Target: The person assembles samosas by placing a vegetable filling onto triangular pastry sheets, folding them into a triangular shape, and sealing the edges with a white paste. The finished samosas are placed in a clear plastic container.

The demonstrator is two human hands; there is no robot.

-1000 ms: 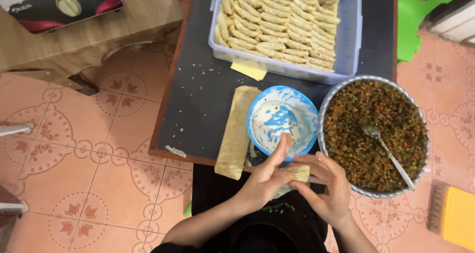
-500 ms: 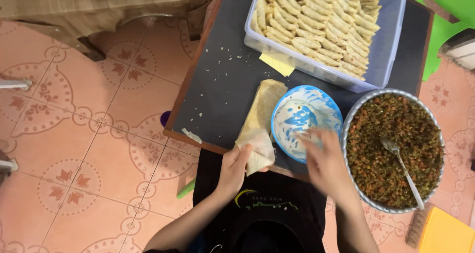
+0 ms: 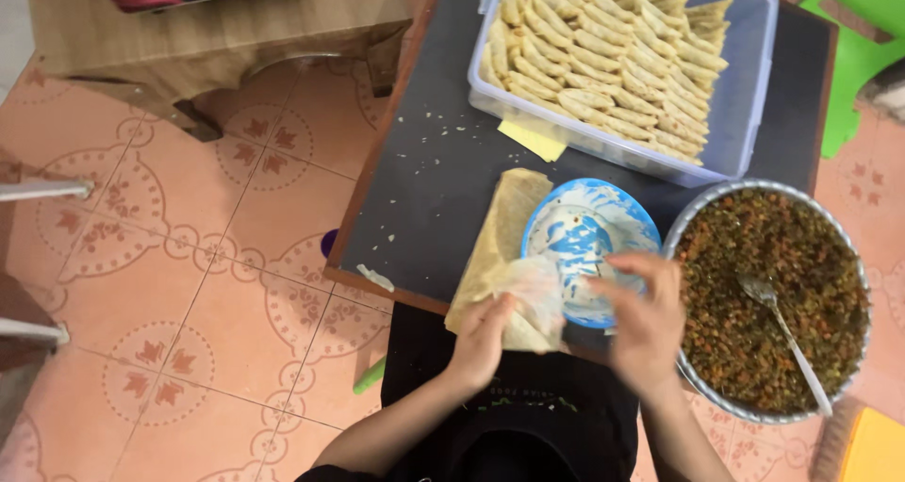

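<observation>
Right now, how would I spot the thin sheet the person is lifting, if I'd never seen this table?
Start at the dark table and find the blue bowl smeared with white paste, near its front edge. Just left of that bowl lies a pale stack of wrappers. The wrapper sheet is the loose, crumpled one at the stack's near end, pinched by the left hand, unlike the flat ones beneath.

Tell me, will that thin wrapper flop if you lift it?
Probably floppy: the wrapper already droops and creases under the left hand. It looks thin and see-through, so likely light and easy to tear. It probably won't roll away.
</observation>
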